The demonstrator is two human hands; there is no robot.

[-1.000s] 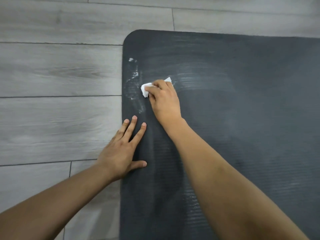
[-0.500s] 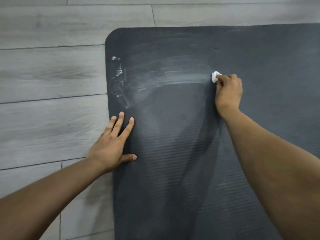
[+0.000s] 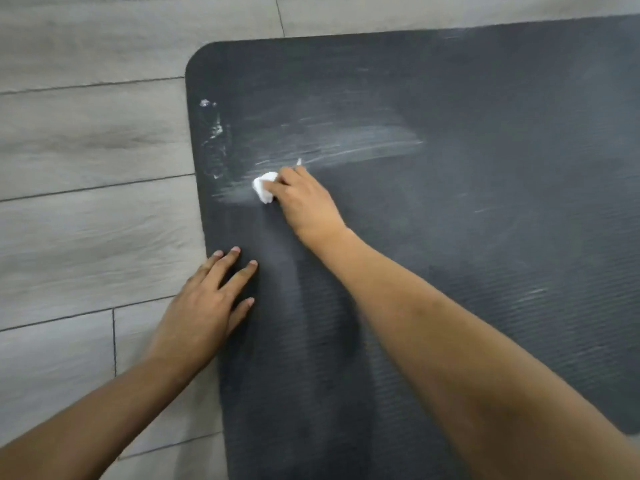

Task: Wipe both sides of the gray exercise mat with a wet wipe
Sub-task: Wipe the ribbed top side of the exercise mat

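Soft, even indoor light, fairly dim, no hard highlights. Faint sheen on the wet streaks [image 3: 346, 147] of the dark mat [image 3: 485, 237]. Diffuse shadow under the right forearm [image 3: 433, 323] and beside the left hand [image 3: 207, 306]. Slight motion blur around the wipe [image 3: 265, 187]. Wide-angle bending of the floor planks [image 3: 86, 220] near the edges. Overall mild softness, compression smear.
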